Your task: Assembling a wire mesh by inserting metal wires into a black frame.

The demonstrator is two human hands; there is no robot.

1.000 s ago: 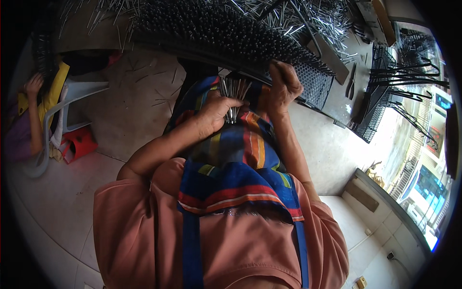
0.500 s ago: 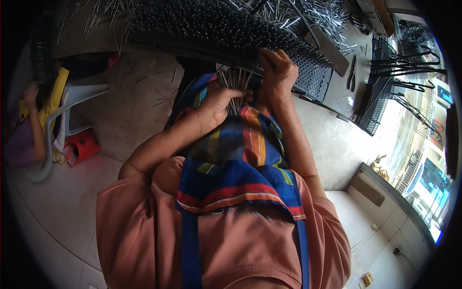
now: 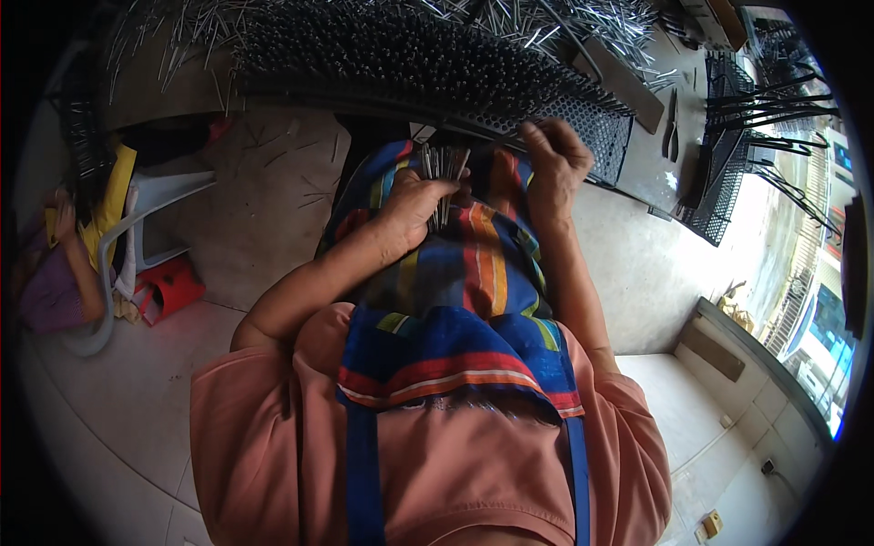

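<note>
My left hand (image 3: 412, 204) is closed around a bundle of thin metal rods (image 3: 442, 164), held upright over my lap with the ends fanned a little. To its right, my right hand (image 3: 558, 171) is raised just in front of the black perforated rack (image 3: 590, 146). Its fingers are curled together; whether a rod is between them is too small to tell. Densely packed dark-tipped rods (image 3: 391, 59) stand upright in the rack, except at its right end, where bare holes show. A striped apron (image 3: 482, 259) covers my lap beneath both hands.
Loose metal rods (image 3: 583, 27) lie heaped behind the rack. Pliers (image 3: 672, 136) rest on the table at its right, near black wire racks (image 3: 760, 114). At the left, another person's arm (image 3: 77, 264) shows beside a grey chair (image 3: 118, 246) and a red box (image 3: 171, 289).
My right hand has moved right and back toward me, away from the rack's front edge. My left hand still grips the rods, and the whole view has shifted slightly.
</note>
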